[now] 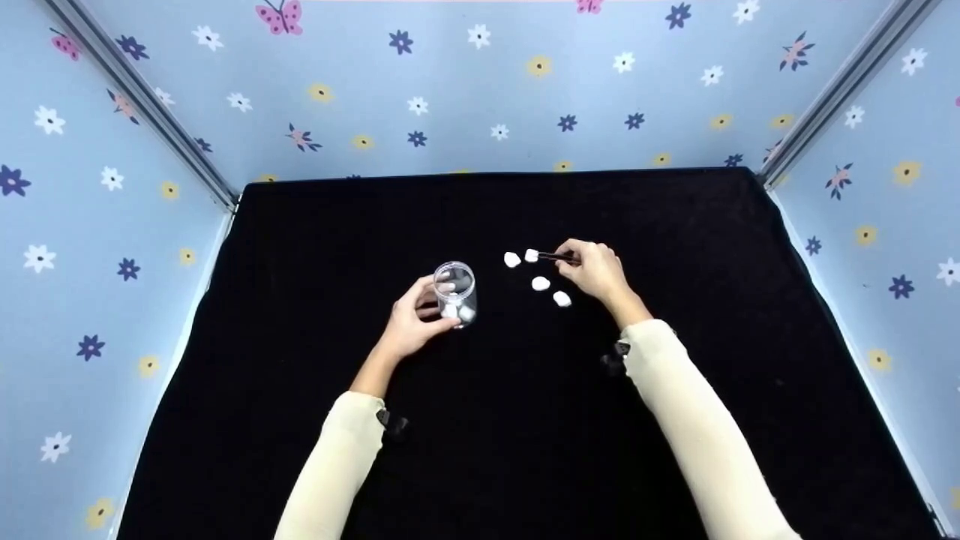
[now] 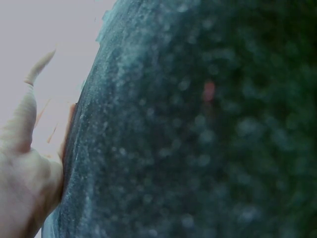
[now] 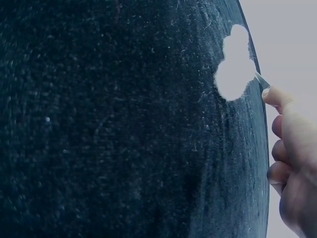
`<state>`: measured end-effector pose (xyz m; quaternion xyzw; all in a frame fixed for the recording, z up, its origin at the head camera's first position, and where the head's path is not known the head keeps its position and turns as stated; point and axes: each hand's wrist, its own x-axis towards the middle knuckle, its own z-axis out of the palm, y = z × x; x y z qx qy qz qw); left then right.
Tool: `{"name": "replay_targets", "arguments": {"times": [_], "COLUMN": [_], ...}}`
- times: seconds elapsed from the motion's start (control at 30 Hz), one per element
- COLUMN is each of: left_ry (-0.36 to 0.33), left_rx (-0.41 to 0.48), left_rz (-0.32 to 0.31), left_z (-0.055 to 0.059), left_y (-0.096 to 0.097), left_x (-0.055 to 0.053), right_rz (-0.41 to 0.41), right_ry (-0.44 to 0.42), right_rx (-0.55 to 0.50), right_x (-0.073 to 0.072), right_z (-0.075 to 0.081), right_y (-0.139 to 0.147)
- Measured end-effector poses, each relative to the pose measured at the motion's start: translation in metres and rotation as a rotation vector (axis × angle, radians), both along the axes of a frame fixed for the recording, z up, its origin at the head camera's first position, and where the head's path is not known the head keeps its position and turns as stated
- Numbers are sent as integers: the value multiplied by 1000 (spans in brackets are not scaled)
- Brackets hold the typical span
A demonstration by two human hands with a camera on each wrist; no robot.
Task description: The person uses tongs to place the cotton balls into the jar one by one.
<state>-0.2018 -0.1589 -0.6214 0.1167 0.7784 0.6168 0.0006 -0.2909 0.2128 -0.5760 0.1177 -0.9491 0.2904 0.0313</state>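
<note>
My left hand (image 1: 411,319) grips a clear, open-topped jar (image 1: 471,291), thumb on the near side and fingers round the far side. White cotton balls (image 1: 465,313) lie in the bottom of the jar. To the right, dark tweezers (image 1: 553,256) are pinched between the thumb and fingers of my right hand (image 1: 596,271). Their tips meet a white cotton ball (image 1: 531,255). In the right wrist view the cotton balls (image 3: 233,77) merge into one bright patch beside the tweezers' tip (image 3: 261,80). The left wrist view has the left hand (image 2: 25,173) at its edge, with the jar washed out.
Three more cotton balls lie on the black cloth (image 1: 495,435): one at the left (image 1: 512,259), one nearer me (image 1: 541,283) and one below the right hand (image 1: 562,299). Blue flowered panels (image 1: 480,97) stand behind and on both sides.
</note>
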Motion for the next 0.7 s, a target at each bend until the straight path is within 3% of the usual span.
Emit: {"name": "replay_targets", "arguments": {"times": [0.7], "left_ry": [-23], "left_rx": [22], "left_rz": [8], "left_z": [3], "left_y": [2], "left_x": [2], "right_rz": [16], "right_ry": [-15], "right_rx": [-42], "right_x": [-5], "right_z": [-4], "right_y": [6]}}
